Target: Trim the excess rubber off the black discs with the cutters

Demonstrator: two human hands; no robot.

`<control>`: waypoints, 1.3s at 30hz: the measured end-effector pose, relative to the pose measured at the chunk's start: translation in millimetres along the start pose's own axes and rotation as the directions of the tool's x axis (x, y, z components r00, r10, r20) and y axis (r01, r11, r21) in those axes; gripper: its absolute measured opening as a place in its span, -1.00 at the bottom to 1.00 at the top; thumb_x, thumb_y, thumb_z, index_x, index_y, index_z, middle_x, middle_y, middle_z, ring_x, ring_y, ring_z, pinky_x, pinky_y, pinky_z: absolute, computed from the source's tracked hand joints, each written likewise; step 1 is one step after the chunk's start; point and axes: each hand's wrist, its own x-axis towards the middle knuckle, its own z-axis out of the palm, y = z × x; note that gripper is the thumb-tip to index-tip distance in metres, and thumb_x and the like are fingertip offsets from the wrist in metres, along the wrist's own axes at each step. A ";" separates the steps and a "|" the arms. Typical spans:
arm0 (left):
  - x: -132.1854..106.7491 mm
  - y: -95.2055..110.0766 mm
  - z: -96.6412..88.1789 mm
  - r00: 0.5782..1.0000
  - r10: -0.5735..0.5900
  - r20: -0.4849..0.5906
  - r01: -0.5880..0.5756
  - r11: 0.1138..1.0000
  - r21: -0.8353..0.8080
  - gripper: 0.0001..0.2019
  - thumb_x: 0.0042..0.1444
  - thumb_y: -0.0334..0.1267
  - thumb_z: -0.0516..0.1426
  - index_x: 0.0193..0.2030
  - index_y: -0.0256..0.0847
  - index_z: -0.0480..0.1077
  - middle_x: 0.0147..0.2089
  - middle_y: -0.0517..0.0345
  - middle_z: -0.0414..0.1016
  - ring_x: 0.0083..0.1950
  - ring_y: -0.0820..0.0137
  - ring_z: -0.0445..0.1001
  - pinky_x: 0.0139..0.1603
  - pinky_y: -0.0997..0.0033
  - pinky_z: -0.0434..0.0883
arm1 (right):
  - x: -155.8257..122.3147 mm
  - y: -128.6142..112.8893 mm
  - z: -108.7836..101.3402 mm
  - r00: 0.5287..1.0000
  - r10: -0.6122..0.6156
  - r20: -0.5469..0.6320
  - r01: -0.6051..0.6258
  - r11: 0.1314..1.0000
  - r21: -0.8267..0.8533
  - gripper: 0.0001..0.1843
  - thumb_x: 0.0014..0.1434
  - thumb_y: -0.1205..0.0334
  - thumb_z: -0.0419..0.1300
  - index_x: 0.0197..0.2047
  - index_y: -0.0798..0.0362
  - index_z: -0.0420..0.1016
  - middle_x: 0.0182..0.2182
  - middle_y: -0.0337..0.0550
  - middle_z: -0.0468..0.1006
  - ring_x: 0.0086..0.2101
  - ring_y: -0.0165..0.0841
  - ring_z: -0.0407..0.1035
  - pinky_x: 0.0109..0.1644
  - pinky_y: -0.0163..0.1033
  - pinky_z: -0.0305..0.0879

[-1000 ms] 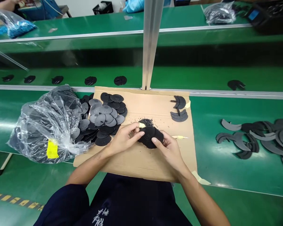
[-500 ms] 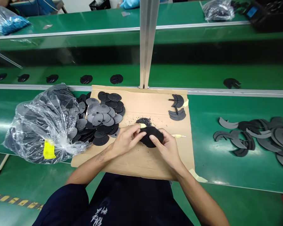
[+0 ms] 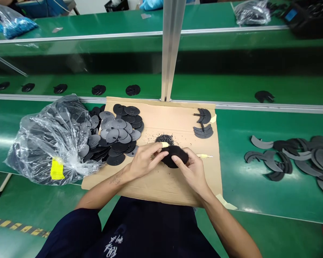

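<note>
Both my hands grip one black round disc (image 3: 175, 154) above a cardboard sheet (image 3: 161, 179). My left hand (image 3: 145, 159) pinches its left edge, a yellow tape wrap on the forefinger. My right hand (image 3: 191, 169) clasps its right edge from below. A small heap of black crumbs (image 3: 164, 138) lies just behind the disc. A thin pale tool (image 3: 204, 156) rests on the cardboard to the right of my right hand.
A heap of black discs (image 3: 118, 134) spills from a clear plastic bag (image 3: 51, 143) at the left. Trimmed black pieces (image 3: 203, 123) lie at the cardboard's far right; curved offcuts (image 3: 288, 157) cover the green bench. Discs (image 3: 132, 89) sit on the belt behind a metal post (image 3: 170, 50).
My hands have stayed on the disc and only shifted their fingers slightly. The view has drifted a little; nothing else on the bench has moved.
</note>
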 end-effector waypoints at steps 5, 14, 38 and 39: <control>1.0 0.4 1.6 0.998 -0.052 -0.031 0.049 0.994 -0.095 -0.73 0.35 -0.17 0.20 0.08 -0.28 0.46 -0.32 0.17 0.47 -0.35 0.50 0.40 -0.26 0.52 0.42 | -3.2 3.9 1.1 0.993 -0.107 -0.047 0.105 0.994 -0.034 -0.65 0.29 -0.10 0.30 -0.27 0.02 0.48 -0.46 -0.28 0.40 -0.46 -0.40 0.27 -0.42 -0.33 0.27; 4.6 5.5 -1.9 0.991 0.134 0.002 -0.132 0.983 -0.124 -0.78 0.28 -0.24 0.27 0.00 -0.29 0.51 -0.17 -0.04 0.60 -0.17 0.34 0.55 -0.16 0.35 0.51 | -2.2 9.6 -6.3 0.876 -0.481 0.034 0.477 0.851 -0.220 -0.95 0.34 0.27 0.27 -0.14 -0.01 0.58 -0.24 -0.16 0.69 -0.27 -0.29 0.60 -0.15 -0.24 0.57; 5.9 15.5 -1.7 0.984 0.180 -0.001 -0.174 0.947 -0.270 -0.80 0.34 -0.26 0.22 0.05 -0.25 0.53 -0.19 -0.03 0.65 -0.21 0.36 0.58 -0.20 0.33 0.55 | -3.0 10.5 -10.6 0.795 -0.598 0.100 0.605 0.773 -0.193 -0.81 0.32 0.40 0.26 -0.08 -0.03 0.65 -0.19 -0.15 0.72 -0.23 -0.27 0.66 -0.09 -0.26 0.64; 5.3 15.3 -1.3 0.983 0.185 -0.016 -0.182 0.944 -0.275 -0.79 0.33 -0.25 0.23 0.05 -0.25 0.53 -0.21 -0.02 0.65 -0.22 0.36 0.58 -0.21 0.34 0.55 | -3.0 10.7 -10.6 0.793 -0.600 0.106 0.608 0.771 -0.188 -0.80 0.32 0.41 0.26 -0.07 -0.03 0.64 -0.18 -0.15 0.72 -0.22 -0.27 0.66 -0.09 -0.26 0.64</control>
